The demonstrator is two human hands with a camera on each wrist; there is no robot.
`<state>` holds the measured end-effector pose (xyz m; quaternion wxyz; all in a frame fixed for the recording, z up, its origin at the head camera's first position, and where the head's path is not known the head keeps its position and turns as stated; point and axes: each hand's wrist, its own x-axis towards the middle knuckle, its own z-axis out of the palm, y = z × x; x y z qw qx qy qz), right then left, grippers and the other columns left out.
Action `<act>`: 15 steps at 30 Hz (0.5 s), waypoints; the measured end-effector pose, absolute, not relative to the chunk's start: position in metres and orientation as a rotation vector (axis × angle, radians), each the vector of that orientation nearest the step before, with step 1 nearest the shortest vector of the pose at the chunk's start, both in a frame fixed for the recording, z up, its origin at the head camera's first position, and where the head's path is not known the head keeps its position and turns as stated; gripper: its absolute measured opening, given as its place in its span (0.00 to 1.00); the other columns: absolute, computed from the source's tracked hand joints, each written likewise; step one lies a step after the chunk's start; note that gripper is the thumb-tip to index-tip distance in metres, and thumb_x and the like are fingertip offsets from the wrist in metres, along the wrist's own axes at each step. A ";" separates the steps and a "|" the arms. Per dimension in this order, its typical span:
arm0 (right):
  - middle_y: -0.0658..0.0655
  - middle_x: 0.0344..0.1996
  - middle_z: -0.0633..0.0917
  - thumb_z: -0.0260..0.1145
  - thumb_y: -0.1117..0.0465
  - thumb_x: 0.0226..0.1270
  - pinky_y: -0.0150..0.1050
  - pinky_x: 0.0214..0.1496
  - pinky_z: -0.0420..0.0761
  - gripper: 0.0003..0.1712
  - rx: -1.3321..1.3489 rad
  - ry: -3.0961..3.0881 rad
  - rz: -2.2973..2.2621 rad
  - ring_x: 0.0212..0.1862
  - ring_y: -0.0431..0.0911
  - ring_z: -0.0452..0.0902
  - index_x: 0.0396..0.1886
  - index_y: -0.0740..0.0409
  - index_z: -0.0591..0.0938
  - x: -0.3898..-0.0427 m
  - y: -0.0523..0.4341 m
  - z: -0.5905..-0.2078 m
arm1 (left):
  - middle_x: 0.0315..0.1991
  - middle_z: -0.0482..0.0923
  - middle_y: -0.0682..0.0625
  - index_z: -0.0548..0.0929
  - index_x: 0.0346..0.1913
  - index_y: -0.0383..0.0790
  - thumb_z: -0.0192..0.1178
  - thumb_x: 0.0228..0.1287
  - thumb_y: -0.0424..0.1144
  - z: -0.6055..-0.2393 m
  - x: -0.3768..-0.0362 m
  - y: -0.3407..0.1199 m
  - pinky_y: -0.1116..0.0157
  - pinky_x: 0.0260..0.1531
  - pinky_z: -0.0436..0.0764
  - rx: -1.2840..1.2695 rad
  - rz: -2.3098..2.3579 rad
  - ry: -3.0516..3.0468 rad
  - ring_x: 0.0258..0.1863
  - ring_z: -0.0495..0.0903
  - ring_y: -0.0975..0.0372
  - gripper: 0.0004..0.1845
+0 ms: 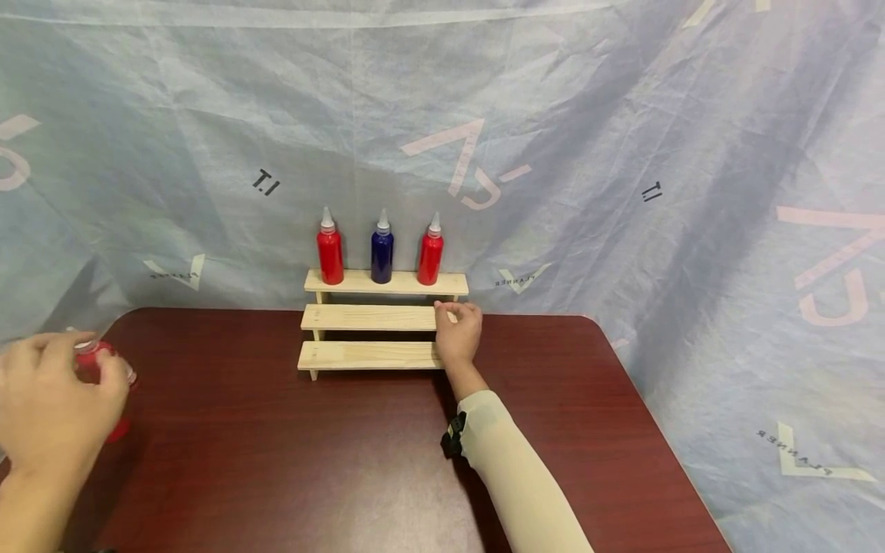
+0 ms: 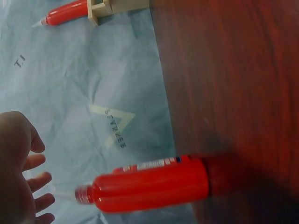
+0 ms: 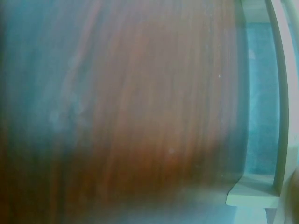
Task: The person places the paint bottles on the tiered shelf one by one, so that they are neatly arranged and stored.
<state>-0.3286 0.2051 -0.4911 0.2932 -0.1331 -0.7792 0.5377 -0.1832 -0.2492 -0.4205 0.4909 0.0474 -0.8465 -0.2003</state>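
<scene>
My left hand point(image 1: 58, 399) is at the table's left side, its fingers spread and curved above a red squeeze bottle point(image 2: 149, 191) with a pale pointed nozzle. In the left wrist view the fingertips are beside that nozzle, not closed round it. A second red bottle point(image 2: 152, 164) with a label stands just behind, mostly hidden. My right hand point(image 1: 459, 330) grips the right end of the middle board of a three-step wooden rack point(image 1: 373, 316). On the rack's top step stand a red bottle point(image 1: 330, 257), a dark blue bottle point(image 1: 382, 257) and another red bottle point(image 1: 430, 259), all upright.
The rack stands near the back edge of a dark red-brown table point(image 1: 332, 461). A grey-blue printed cloth point(image 1: 553, 153) hangs behind and to the sides. The right wrist view is blurred, showing mostly tabletop and part of the rack point(image 3: 282, 102).
</scene>
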 end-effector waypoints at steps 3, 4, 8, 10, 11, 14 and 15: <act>0.61 0.47 0.79 0.76 0.57 0.67 0.50 0.67 0.78 0.11 -0.359 -2.079 1.426 0.55 0.56 0.77 0.33 0.62 0.92 -0.330 0.205 -0.493 | 0.62 0.76 0.24 0.80 0.62 0.26 0.53 0.65 0.44 -0.421 -0.177 -0.253 0.34 0.58 0.68 0.279 -0.677 -2.135 0.66 0.71 0.31 0.29; 0.61 0.47 0.79 0.76 0.57 0.67 0.50 0.67 0.78 0.12 -0.358 -2.078 1.424 0.55 0.56 0.77 0.33 0.62 0.91 -0.330 0.205 -0.493 | 0.66 0.74 0.25 0.77 0.68 0.29 0.54 0.65 0.43 -0.422 -0.176 -0.254 0.35 0.63 0.68 0.347 -0.740 -2.155 0.69 0.70 0.33 0.31; 0.62 0.47 0.79 0.75 0.57 0.67 0.50 0.67 0.78 0.12 -0.352 -2.072 1.423 0.55 0.56 0.77 0.33 0.63 0.92 -0.331 0.204 -0.494 | 0.81 0.59 0.35 0.57 0.83 0.47 0.56 0.66 0.44 -0.427 -0.170 -0.258 0.46 0.83 0.56 0.633 -1.028 -2.148 0.82 0.58 0.43 0.42; 0.62 0.47 0.79 0.76 0.57 0.68 0.50 0.66 0.78 0.12 -0.351 -2.078 1.425 0.55 0.56 0.77 0.33 0.63 0.92 -0.331 0.204 -0.494 | 0.82 0.56 0.36 0.51 0.84 0.51 0.56 0.66 0.44 -0.432 -0.167 -0.260 0.51 0.85 0.53 0.734 -1.131 -2.101 0.82 0.55 0.46 0.44; 0.62 0.47 0.79 0.76 0.56 0.68 0.50 0.66 0.79 0.12 -0.351 -2.082 1.426 0.55 0.56 0.77 0.33 0.63 0.92 -0.331 0.204 -0.494 | 0.82 0.54 0.36 0.50 0.84 0.51 0.56 0.66 0.44 -0.435 -0.166 -0.262 0.53 0.86 0.50 0.768 -1.180 -2.080 0.83 0.53 0.48 0.44; 0.62 0.47 0.79 0.76 0.56 0.68 0.50 0.66 0.79 0.12 -0.348 -2.088 1.428 0.54 0.56 0.77 0.34 0.62 0.92 -0.330 0.203 -0.494 | 0.82 0.54 0.35 0.52 0.83 0.48 0.56 0.66 0.43 -0.440 -0.163 -0.265 0.52 0.86 0.50 0.867 -1.290 -2.054 0.83 0.54 0.49 0.43; 0.62 0.47 0.79 0.76 0.56 0.68 0.50 0.66 0.79 0.12 -0.346 -2.085 1.425 0.54 0.56 0.77 0.34 0.63 0.92 -0.330 0.203 -0.494 | 0.82 0.54 0.36 0.52 0.83 0.49 0.56 0.67 0.44 -0.442 -0.163 -0.266 0.52 0.85 0.51 0.883 -1.309 -2.047 0.83 0.55 0.49 0.43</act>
